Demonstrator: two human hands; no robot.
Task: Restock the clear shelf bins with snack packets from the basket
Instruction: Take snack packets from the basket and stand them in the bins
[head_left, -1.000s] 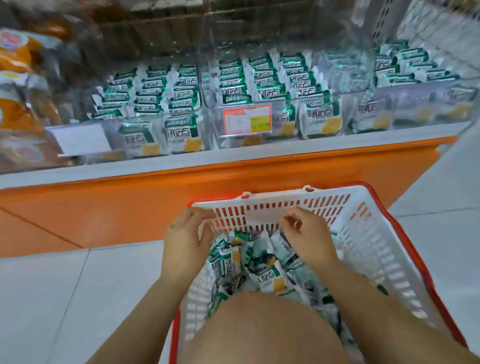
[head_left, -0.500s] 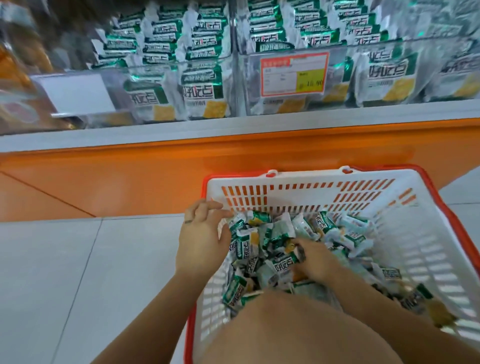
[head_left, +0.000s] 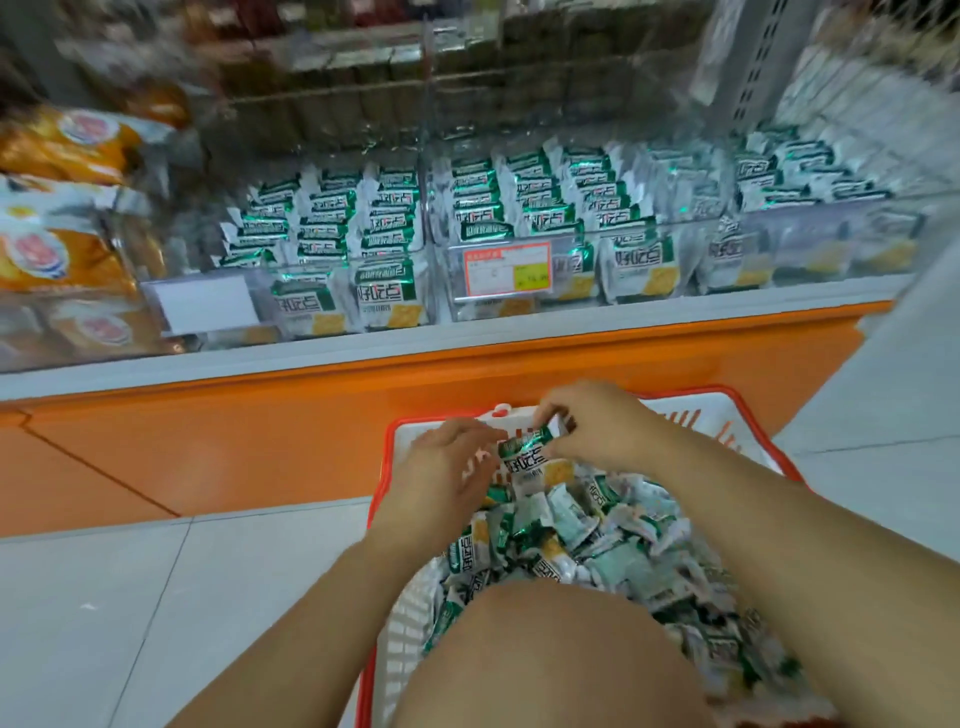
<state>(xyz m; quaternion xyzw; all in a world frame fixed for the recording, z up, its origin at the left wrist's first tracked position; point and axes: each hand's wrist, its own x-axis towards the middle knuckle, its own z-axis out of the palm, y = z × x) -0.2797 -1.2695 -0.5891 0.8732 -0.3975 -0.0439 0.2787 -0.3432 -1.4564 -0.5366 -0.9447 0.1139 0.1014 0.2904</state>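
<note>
A white basket with a red rim (head_left: 748, 431) stands on the floor and holds several green-and-white snack packets (head_left: 587, 525). My right hand (head_left: 602, 421) pinches one packet (head_left: 530, 460) by its top edge, lifted above the pile near the basket's far wall. My left hand (head_left: 441, 478) is beside that packet with its fingertips at its left edge; whether it grips the packet is unclear. Clear shelf bins (head_left: 441, 218) above the orange shelf base hold rows of the same packets. My knee hides the basket's near part.
An orange shelf base (head_left: 260, 431) with a grey ledge runs across in front of the basket. A red-framed price tag (head_left: 506, 270) hangs on a bin front. Orange snack bags (head_left: 47, 249) fill the bins at the left. Grey floor tiles (head_left: 130, 597) lie left of the basket.
My right hand has risen out of the pile with one packet. My left hand has come in from the basket's left rim toward that packet. The view has tilted up toward the bins.
</note>
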